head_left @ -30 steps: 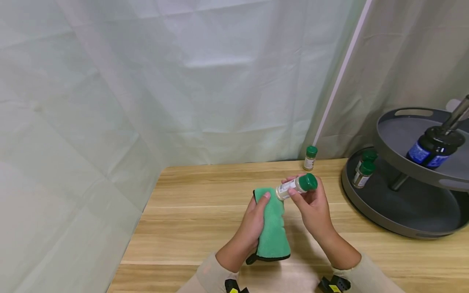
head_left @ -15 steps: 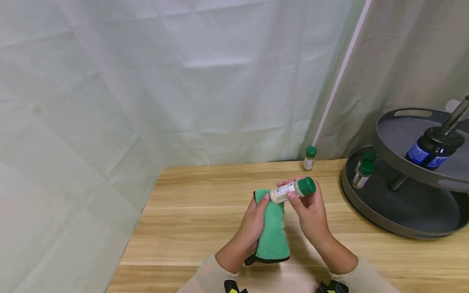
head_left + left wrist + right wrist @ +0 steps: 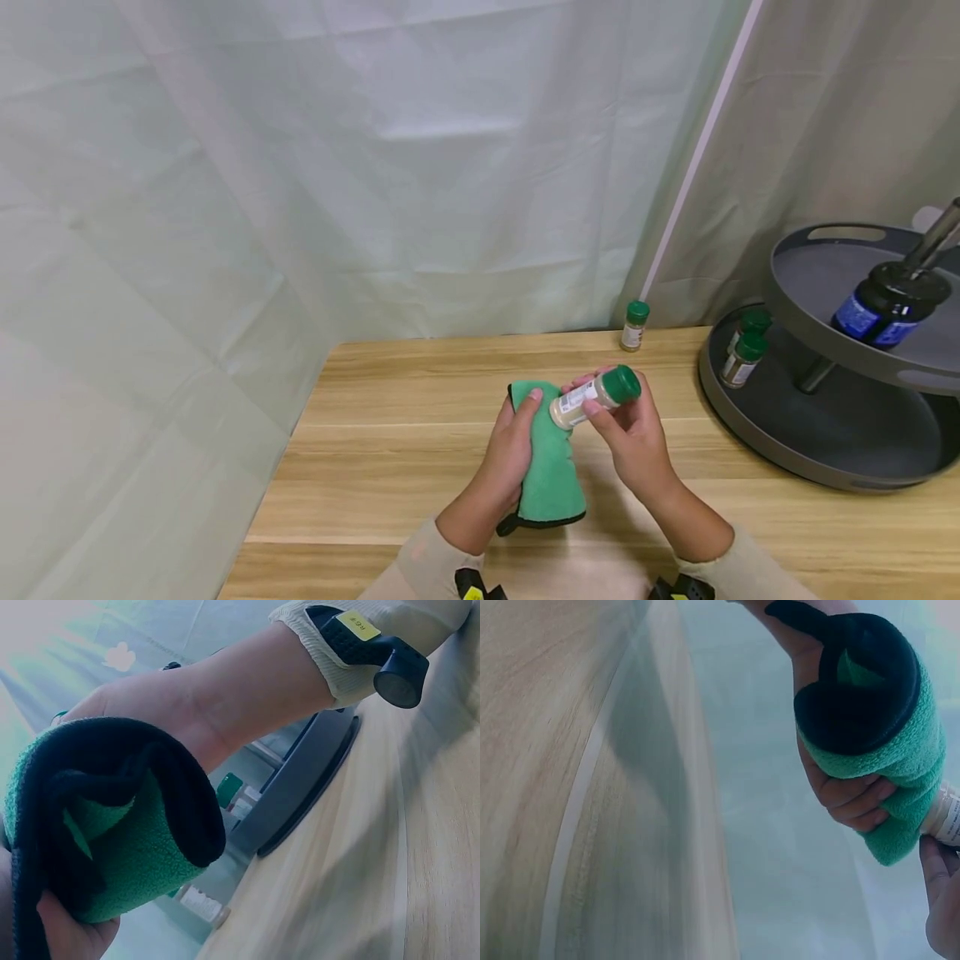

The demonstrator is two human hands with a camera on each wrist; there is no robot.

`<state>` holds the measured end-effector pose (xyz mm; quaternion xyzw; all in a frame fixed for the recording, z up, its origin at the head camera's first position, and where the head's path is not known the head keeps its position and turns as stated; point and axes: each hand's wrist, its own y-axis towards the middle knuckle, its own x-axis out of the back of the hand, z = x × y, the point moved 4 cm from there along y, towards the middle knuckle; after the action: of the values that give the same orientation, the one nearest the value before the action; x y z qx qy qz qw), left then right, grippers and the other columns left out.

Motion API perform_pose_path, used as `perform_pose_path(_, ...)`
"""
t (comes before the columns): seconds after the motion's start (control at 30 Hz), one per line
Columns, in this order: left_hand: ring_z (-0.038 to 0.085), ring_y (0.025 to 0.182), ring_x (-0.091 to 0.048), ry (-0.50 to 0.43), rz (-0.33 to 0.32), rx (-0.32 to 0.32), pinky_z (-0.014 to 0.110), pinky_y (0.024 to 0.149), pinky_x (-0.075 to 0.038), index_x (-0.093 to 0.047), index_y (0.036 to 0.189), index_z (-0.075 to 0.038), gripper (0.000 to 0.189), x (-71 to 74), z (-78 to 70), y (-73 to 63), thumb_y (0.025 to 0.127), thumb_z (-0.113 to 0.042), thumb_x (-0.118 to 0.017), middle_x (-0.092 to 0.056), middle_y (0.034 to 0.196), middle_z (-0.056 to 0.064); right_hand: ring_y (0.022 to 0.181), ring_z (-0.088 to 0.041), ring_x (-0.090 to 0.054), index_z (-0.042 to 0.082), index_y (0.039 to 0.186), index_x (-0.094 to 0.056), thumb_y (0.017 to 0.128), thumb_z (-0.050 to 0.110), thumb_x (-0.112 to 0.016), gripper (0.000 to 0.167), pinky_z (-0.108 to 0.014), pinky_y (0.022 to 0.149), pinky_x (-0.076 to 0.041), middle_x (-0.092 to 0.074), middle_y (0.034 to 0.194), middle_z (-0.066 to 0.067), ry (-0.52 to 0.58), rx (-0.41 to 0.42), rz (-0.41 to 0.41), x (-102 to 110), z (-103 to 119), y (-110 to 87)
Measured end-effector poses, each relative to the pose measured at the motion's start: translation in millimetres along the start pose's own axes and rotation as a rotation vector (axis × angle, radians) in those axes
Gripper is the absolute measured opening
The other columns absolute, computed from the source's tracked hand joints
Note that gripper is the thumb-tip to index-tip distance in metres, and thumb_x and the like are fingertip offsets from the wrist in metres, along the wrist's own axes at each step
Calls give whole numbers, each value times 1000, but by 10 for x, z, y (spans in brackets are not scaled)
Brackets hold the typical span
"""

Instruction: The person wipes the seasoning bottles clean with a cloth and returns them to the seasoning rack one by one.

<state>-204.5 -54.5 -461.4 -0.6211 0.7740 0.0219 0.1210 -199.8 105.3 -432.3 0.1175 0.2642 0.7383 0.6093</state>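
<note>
My left hand (image 3: pixel 510 450) grips a green cloth (image 3: pixel 551 475) with black edging, thumb on top and fingers curled beneath. In the right wrist view those fingers wrap around the bunched cloth (image 3: pixel 907 772). A spice jar (image 3: pixel 577 403) with a green cap and white label is held tilted in my right hand (image 3: pixel 637 437), thumb on its near side and fingers behind. Its clear base touches the cloth, cap end up and to the right. The left wrist view shows the rolled cloth (image 3: pixel 142 862) from its open end.
Another green-capped jar (image 3: pixel 633 326) stands at the table's back edge. To the right is a two-tier grey tray stand (image 3: pixel 817 433), with two green-capped jars (image 3: pixel 742 360) on its lower tier and a dark blue-labelled bottle (image 3: pixel 885 304) on the upper one. A curtain (image 3: pixel 450 208) hangs behind the wooden table (image 3: pixel 390 467).
The jar has shifted slightly left and down, its base now against the cloth's face. My left hand and the cloth have moved a little left.
</note>
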Motion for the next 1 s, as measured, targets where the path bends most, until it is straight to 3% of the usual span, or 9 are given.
perform_pose_path(0.43,15,80,-63,-20,0,-36,31,70,-56,-43,129,-15,49,1,-14,-16,104,-58,-43,-59,97,5,116,-21,-68,-6,135,-34,101,-7,-51,39,-30,97,-56,-60,123,-23,-18,-19,-51,55,-65,23)
perform_pose_path(0.57,14,76,-61,-23,30,-27,30,68,-56,-43,128,-15,49,-30,5,-25,104,-57,-44,-58,95,4,117,-21,-67,0,136,-37,101,-6,-51,38,-29,97,-56,-62,124,-16,-28,-16,-78,80,-77,32)
perform_pose_path(0.7,15,72,-60,-18,59,-3,31,66,-56,-42,127,-14,48,-73,28,-40,104,-57,-45,-58,92,4,118,-21,-67,-2,138,-36,102,-6,-50,39,-29,98,-56,-62,125,-12,-28,-9,-94,90,-71,28)
perform_pose_path(1.0,15,76,-63,22,47,19,31,68,-57,-42,132,-15,50,-89,65,-34,104,-56,-45,-60,95,5,119,-21,-67,-8,137,-32,101,-7,-51,41,-31,100,-55,-62,126,-12,4,-4,-87,44,-38,14)
